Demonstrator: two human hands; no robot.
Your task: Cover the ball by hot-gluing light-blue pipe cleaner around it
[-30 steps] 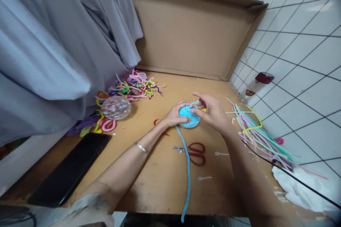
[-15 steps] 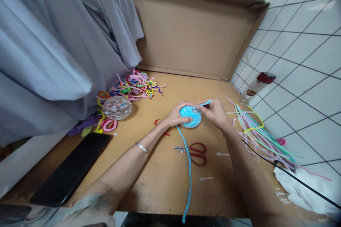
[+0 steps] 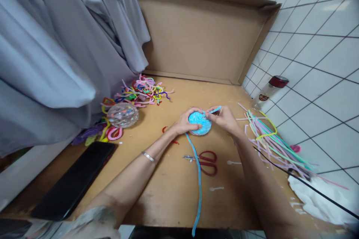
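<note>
My left hand [image 3: 185, 122] is wrapped round the left side of a round ball [image 3: 199, 124] covered in blue fuzzy strands, its thumb across the front. At the ball's upper right, my right hand [image 3: 222, 118] pinches a blue strand [image 3: 215, 110] whose free end sticks out past the fingers. A long blue pipe cleaner [image 3: 199, 179] hangs from under the ball and runs down to the table's front edge, crossing a pair of scissors [image 3: 209, 163] with red handles.
Left lie a black phone [image 3: 75, 179], a clear faceted ball [image 3: 122, 115] and tangled colourful pipe cleaners [image 3: 143, 89]. Right are pastel pipe cleaners [image 3: 269, 138], a red-capped jar [image 3: 270, 91], white tissue [image 3: 316, 198] and a black cable. Cardboard [image 3: 196, 33] stands behind; grey cloth [image 3: 84, 44] hangs left.
The blue strand at the ball's top now lies closer over it, and my right fingers have shifted slightly. My left hand keeps its hold.
</note>
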